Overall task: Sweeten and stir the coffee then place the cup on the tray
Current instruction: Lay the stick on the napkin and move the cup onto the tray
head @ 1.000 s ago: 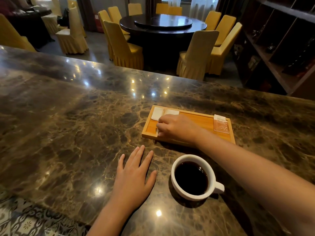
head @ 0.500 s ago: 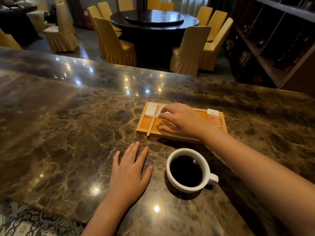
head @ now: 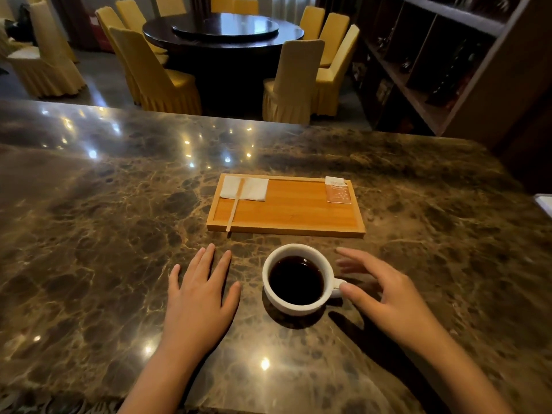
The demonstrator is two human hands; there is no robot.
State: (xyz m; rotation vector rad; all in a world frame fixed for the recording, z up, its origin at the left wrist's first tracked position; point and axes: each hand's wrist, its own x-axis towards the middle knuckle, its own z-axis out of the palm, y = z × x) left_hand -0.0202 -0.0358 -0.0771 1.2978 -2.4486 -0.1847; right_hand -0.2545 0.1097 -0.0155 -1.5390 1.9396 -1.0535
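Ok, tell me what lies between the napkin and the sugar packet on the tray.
Nothing: in the head view, the stretch between the napkin and the sugar packet is bare wood of the tray. The stir stick lies across the napkin.

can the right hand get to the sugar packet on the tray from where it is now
Probably yes. The right hand is open beside the cup, and the sugar packet lies uncovered at the tray's far right corner, nothing between.

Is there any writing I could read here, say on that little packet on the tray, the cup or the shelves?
Sugar packet at the tray's far right corner: faint print on its white top strip and orange body, too small and blurred to read.
White cup: no writing visible.
Napkin and stir stick: plain.
Shelves on the right: too dark to tell.
Nothing can be quoted.
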